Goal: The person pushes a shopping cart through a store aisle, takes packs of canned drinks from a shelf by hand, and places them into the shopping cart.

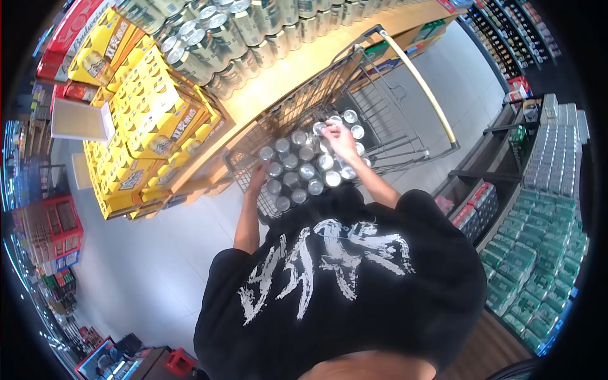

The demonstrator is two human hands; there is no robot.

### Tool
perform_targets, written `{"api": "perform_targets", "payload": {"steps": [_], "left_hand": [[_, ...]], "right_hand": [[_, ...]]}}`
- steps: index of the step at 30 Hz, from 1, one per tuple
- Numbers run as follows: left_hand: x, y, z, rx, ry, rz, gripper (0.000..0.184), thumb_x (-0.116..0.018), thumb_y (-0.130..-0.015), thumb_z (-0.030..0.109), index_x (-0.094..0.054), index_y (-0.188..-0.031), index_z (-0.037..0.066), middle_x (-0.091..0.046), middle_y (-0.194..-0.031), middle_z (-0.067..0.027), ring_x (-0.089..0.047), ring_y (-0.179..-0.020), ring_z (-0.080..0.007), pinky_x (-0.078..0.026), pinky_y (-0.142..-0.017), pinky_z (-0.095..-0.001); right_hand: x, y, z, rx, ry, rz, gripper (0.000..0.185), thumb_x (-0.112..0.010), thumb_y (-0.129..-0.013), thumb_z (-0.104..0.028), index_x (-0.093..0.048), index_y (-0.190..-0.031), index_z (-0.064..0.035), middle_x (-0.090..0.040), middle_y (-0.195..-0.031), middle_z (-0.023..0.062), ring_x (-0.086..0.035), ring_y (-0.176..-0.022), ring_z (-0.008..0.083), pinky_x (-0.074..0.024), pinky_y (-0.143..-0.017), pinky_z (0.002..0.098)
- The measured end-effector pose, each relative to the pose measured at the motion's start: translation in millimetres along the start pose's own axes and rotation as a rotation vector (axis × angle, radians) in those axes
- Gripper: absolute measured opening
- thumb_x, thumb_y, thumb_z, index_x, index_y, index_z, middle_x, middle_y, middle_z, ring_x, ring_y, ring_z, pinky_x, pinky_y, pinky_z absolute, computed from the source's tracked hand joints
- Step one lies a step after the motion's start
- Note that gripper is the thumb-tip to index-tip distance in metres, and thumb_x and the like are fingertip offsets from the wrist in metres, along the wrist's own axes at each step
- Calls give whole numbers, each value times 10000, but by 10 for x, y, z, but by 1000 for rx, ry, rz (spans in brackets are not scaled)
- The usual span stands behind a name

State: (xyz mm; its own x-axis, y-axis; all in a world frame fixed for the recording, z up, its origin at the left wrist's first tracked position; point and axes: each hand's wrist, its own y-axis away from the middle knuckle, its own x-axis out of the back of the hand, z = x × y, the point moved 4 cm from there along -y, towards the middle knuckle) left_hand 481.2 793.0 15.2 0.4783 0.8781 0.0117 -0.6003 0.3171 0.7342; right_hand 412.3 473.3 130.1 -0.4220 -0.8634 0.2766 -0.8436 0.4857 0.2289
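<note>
Silver-topped drink cans (306, 171) stand upright in rows inside a wire shopping cart (244, 168) in front of my body. My right hand (342, 140) reaches over the cans from above, its fingers closed at the top of one can (320, 128) near the cart's far side. At the cart's left end, my left hand (258, 175) is beside the outermost can (266, 154). Its fingers are blurred and partly hidden, so their grip is unclear.
Beyond the cart, a wooden display ledge (278, 69) bears stacked tall cans (237, 38). Yellow beer cartons (149, 120) are piled at the left. The cart's handle (421, 82) points right. Shelving (472, 164) and green can packs (532, 272) stand on my right.
</note>
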Motion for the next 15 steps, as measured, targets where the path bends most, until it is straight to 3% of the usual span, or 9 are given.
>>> {"api": "perform_targets", "payload": {"steps": [1, 2, 5, 7, 8, 11, 12, 13, 15], "left_hand": [[-7, -1, 2, 1, -3, 4, 750, -604, -805, 594, -418, -1309, 71, -410, -1358, -122, -326, -1296, -282, -284, -989, -574], [21, 13, -9, -28, -11, 192, 629, -638, -827, 484, -511, -1222, 11, -535, -1180, -125, -522, -1034, -233, -440, -849, -398], [129, -35, 174, -299, -305, 528, 543, -667, -834, 397, -525, -1185, 7, -570, -1085, -107, -541, -976, -200, -450, -825, -344], [81, -75, 497, -627, -252, 358, 381, -665, -858, 296, -536, -1091, 24, -579, -1026, -93, -545, -979, -180, -453, -828, -334], [-103, 161, 861, -675, -237, 235, 292, -648, -874, 254, -524, -1025, 36, -574, -1017, -82, -549, -952, -165, -454, -823, -314], [-850, 1498, 2191, -822, -118, -82, 161, -628, -886, 134, -485, -863, 63, -573, -887, -31, -540, -817, -92, -446, -744, -242], [-1034, 1940, 2527, -930, -311, -62, 173, -643, -867, 108, -481, -827, 61, -558, -806, -8, -521, -738, -76, -430, -679, -225], [-1223, 2349, 2796, -1025, -502, -40, 191, -658, -848, 82, -477, -791, 60, -543, -725, 14, -503, -659, -60, -413, -613, -207], [-1649, 3241, 3145, -1325, -511, -126, 241, -720, -778, 70, -482, -741, 62, -500, -609, 23, -465, -537, -82, -368, -496, -225]], "right_hand": [[212, 4, -45, 16, -11, 84, 430, -684, -825, -229, -560, -1186, -32, -684, -919, 94, -654, -820, 165, -514, -747, 296], [444, 18, -105, 71, -13, 172, 400, -678, -831, -209, -566, -1174, -37, -681, -924, 97, -654, -823, 164, -513, -751, 296], [1195, 33, -154, 254, 40, 417, 321, -661, -841, -155, -579, -1135, -54, -678, -930, 108, -654, -830, 173, -512, -754, 305], [1714, 128, -379, 312, 211, 607, 315, -668, -826, -146, -586, -1119, -65, -662, -964, 113, -634, -919, 213, -491, -815, 337], [1964, 148, -431, 375, 310, 684, 332, -674, -815, -147, -584, -1126, -72, -650, -981, 114, -608, -971, 240, -465, -862, 370], [2578, 138, -413, 484, 661, 901, 396, -697, -786, -177, -576, -1154, -95, -625, -1018, 122, -553, -1062, 291, -404, -945, 435], [2720, 130, -398, 508, 791, 965, 419, -706, -778, -192, -572, -1164, -102, -618, -1028, 125, -538, -1082, 303, -386, -963, 452], [2861, 83, -319, 375, 855, 943, 444, -715, -769, -209, -567, -1175, -105, -618, -1040, 129, -543, -1081, 309, -383, -965, 458], [3075, 103, -111, 98, 992, 867, 496, -733, -751, -243, -556, -1195, -110, -619, -1063, 138, -552, -1080, 321, -376, -968, 471]]}}
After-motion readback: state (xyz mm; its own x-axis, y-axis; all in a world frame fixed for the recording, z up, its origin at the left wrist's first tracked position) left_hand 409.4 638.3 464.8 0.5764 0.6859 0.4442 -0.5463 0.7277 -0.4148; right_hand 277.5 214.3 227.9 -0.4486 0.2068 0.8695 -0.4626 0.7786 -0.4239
